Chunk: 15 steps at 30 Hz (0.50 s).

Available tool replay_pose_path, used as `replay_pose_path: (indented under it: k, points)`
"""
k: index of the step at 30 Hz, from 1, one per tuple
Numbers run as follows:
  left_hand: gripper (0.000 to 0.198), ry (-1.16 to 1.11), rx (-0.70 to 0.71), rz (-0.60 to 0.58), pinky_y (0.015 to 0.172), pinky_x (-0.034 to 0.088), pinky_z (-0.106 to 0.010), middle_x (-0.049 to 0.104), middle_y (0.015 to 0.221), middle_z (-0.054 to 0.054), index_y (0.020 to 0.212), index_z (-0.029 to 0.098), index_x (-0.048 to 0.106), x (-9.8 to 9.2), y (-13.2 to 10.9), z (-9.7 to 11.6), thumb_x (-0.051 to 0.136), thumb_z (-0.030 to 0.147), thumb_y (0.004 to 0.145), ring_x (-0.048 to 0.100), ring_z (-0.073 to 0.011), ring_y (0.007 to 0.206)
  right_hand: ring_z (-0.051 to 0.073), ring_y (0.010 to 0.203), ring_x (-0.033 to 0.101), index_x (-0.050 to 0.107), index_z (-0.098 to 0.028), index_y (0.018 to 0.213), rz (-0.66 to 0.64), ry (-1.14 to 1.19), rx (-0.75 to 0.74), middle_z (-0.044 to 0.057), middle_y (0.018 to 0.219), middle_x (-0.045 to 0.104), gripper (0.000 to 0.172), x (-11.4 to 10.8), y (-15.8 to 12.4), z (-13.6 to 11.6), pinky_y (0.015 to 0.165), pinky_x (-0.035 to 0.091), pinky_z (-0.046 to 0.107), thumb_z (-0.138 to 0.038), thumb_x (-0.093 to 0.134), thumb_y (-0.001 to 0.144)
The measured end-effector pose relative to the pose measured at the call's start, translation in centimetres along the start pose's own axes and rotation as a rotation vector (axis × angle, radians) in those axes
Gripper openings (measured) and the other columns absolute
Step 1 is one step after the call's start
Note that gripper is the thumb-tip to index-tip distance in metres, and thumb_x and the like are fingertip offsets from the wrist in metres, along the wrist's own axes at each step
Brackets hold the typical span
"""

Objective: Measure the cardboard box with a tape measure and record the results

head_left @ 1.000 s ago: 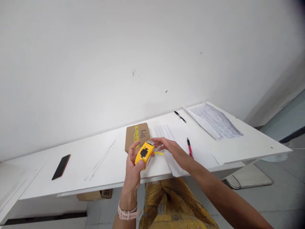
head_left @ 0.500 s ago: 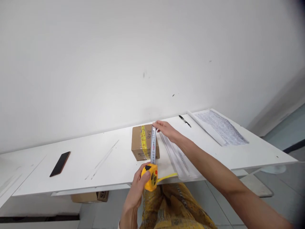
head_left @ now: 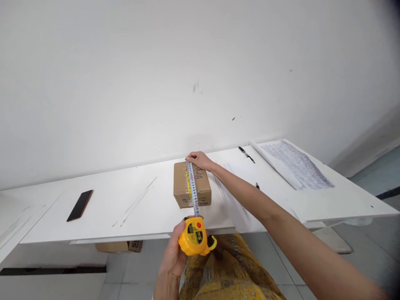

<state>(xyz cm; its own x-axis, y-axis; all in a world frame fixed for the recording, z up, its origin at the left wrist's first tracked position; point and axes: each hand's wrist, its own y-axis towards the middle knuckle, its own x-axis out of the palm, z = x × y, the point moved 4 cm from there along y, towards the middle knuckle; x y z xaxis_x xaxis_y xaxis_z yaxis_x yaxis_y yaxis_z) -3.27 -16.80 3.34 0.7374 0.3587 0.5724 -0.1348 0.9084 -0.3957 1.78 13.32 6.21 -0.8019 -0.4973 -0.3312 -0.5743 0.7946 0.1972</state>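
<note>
A small cardboard box [head_left: 202,183] with yellow printed tape and handwriting on top sits near the middle of the white table. My left hand [head_left: 175,246] grips a yellow tape measure [head_left: 193,236] just off the table's front edge. Its pulled-out blade [head_left: 193,187] runs across the top of the box, numbers upward, from the case to the far edge. There, my right hand [head_left: 200,160] pinches the blade's end between thumb and finger, its other fingers curled by the box's back edge. A yellow wrist strap hangs from the case's right side.
Written sheets [head_left: 233,196] lie right of the box, partly under my right forearm. Farther right is a densely written paper [head_left: 293,162], with a black pen [head_left: 246,154] beside it. A dark phone [head_left: 80,205] lies at the left. The wall [head_left: 156,83] rises behind the white table [head_left: 134,183].
The blade has shifted left from the box's right side to the middle of its top, over the yellow tape. Both hands moved with it, and the case turned its label upward.
</note>
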Motion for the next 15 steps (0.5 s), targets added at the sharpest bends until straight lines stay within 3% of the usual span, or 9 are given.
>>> replay_pose_path:
  k: [6, 15]
  points:
    - [0.044, -0.034, -0.017, -0.004, 0.078, 0.057, -0.038, 0.073, 0.108, -0.012, 0.103, 0.016, 0.073, 0.5, -0.3, -0.6, 0.080, 0.047, 0.072, 0.071, -0.0295, 0.091, 0.015, 0.066, 0.052, 0.061, -0.017, 0.068, -0.002, 0.048, 0.034, 0.000, 0.068, 0.061, 0.026, -0.2, -0.1, 0.7, 0.064, 0.039, 0.028, -0.042, 0.059, 0.075]
    - [0.048, 0.066, 0.002, -0.035, 0.074, 0.055, -0.037, 0.073, 0.101, -0.012, 0.104, 0.016, 0.073, 1.0, -0.4, 0.0, 0.077, 0.051, 0.072, 0.069, -0.0288, 0.087, 0.016, 0.074, 0.056, 0.066, -0.015, 0.076, -0.043, -0.003, 0.015, 0.004, 0.077, 0.066, 0.025, -0.4, -0.5, -0.4, 0.070, 0.042, 0.029, -0.038, 0.055, 0.080]
